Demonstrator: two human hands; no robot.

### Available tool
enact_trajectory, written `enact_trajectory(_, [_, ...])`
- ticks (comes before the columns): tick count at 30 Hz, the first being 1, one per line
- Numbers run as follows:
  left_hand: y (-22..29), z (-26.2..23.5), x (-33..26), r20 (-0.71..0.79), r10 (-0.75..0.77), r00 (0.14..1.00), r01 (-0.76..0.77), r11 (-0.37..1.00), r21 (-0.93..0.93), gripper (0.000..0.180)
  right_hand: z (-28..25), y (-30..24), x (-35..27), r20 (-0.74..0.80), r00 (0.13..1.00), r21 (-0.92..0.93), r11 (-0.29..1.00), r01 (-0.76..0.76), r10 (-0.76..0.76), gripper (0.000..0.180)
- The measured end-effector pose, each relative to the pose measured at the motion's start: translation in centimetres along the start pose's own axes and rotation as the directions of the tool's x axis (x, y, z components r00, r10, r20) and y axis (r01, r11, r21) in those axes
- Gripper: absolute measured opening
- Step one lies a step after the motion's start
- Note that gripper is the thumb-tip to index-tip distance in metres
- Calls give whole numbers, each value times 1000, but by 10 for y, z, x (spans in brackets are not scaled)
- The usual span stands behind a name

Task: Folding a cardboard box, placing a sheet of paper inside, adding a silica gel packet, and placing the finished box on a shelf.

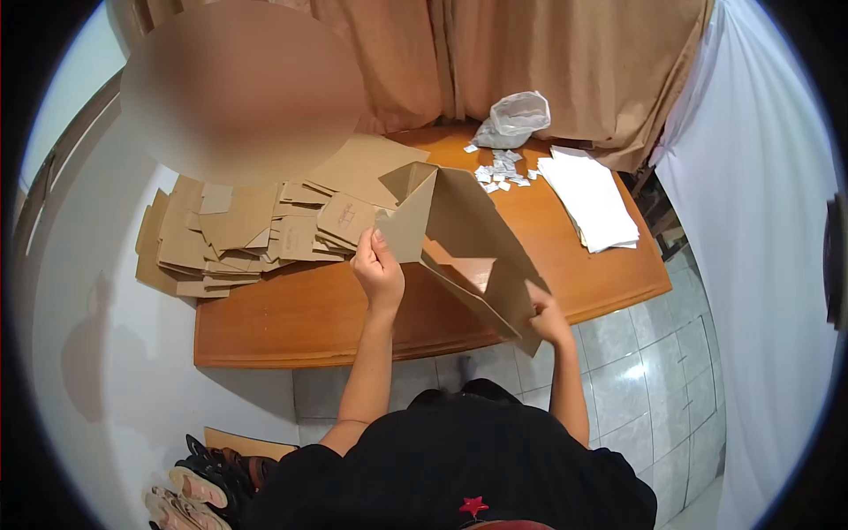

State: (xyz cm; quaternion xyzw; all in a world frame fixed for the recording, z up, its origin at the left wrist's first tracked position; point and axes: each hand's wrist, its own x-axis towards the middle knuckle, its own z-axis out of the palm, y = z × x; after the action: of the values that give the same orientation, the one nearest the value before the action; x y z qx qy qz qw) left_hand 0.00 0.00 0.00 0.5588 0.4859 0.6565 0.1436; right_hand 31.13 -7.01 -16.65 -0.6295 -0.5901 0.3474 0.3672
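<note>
Between my hands is a brown cardboard box [477,208], tilted above the wooden table [283,327]. Its end is open, so the table top shows through it. My left hand [378,272] pinches a flap at the box's left side, thumb up. At the lower right corner, my right hand [549,316] grips the box wall with curled fingers; part of that grip is hidden by the cardboard. Flattened cardboard pieces [238,216] lie in an untidy stack left of the box.
Behind the box, a clear plastic bag [517,119] stands beside scattered small white packets [503,168]. White paper sheets [590,199] are stacked at the table's right. Brown curtains [565,71] hang behind, a white cloth [751,221] to the right. Shoes [212,481] sit at lower left.
</note>
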Motion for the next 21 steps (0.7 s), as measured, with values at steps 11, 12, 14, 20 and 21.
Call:
enact_trajectory(11, [-69,35,-50,76,-58,995,49,992,118,21,-93,-49,53,-683,726,-61,997,52,-80,24])
enact_trajectory(12, [-69,41,-54,74,-63,995,54,992,116,21,-98,-46,58,-632,765,-154,988,30,-121,21])
enact_trajectory(14, [-69,52,-65,39,-254,966,252,966,53,22,-103,-22,70,-574,807,-167,985,47,-136,21])
enact_trajectory(20, [-113,59,-72,-23,-436,900,433,898,-79,22,-138,1,110,-211,976,-92,995,27,-46,20])
enact_trajectory(21, [-113,64,-73,-24,-484,874,471,860,-198,22,-141,3,117,-201,978,-95,995,29,-47,20])
